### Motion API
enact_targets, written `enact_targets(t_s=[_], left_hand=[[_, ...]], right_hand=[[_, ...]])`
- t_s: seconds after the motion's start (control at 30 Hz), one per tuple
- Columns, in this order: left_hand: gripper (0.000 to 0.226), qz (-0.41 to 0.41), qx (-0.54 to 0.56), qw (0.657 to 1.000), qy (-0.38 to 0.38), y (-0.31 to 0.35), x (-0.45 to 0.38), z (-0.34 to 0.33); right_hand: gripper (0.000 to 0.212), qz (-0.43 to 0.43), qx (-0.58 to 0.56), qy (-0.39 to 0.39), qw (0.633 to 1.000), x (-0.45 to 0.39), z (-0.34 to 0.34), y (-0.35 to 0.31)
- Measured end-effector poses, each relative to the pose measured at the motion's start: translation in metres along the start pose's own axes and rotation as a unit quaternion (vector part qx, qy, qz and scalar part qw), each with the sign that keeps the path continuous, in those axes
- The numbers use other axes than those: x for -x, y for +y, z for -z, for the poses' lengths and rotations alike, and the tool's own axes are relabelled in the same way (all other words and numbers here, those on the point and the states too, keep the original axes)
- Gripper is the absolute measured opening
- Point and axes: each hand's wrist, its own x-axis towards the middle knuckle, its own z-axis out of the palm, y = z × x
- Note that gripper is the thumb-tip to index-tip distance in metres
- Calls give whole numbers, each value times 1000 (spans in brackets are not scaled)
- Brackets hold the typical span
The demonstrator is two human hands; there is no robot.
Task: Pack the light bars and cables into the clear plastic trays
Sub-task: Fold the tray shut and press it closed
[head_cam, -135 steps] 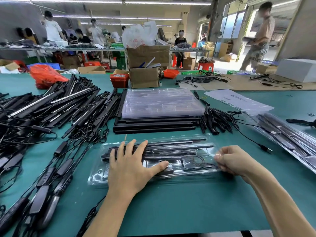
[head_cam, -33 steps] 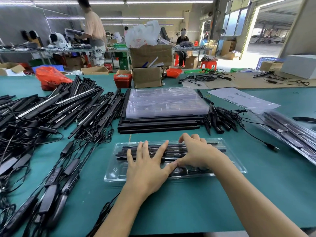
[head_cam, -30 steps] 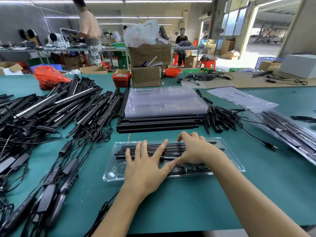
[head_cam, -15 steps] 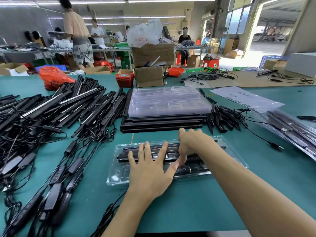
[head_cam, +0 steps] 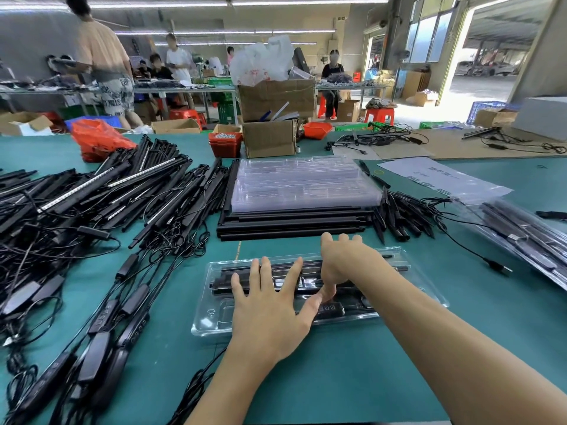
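Left hand flat, fingers spread, pressing on clear tray. Right hand beside it, fingers curled over tray's far edge, thumb pressing down. Light bars inside tray. Empty tray stack just beyond tray.

My right hand has come off the tray's right end and now presses down beside my left hand at its middle.
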Motion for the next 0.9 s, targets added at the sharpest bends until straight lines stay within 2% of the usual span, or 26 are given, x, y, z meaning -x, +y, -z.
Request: enact_targets(t_s=[0.23,0.37,0.53,0.6,0.67,0.8,0.9], left_hand=[[76,2,-4,1000,-8,-1,0,0],[84,10,4,1000,-13,1,1,3],[88,0,77,994,-81,-6,10,32],[97,32,63,993,-99,-21,22,51],[99,85,-7,988,-133,-38,38,73],[63,165,-71,957,-228,-56,68,108],[43,138,-72,946,-284,-60,80,114]], right_hand=[[85,1,8,11,1000,1,-5,-1],[93,9,-2,-8,1000,0,-3,6],[105,15,7,-29,999,2,1,9],[112,23,24,-38,999,3,3,9],[115,23,32,-42,998,4,4,9],[118,16,28,-48,998,4,8,6],[122,12,27,-57,998,4,12,5]])
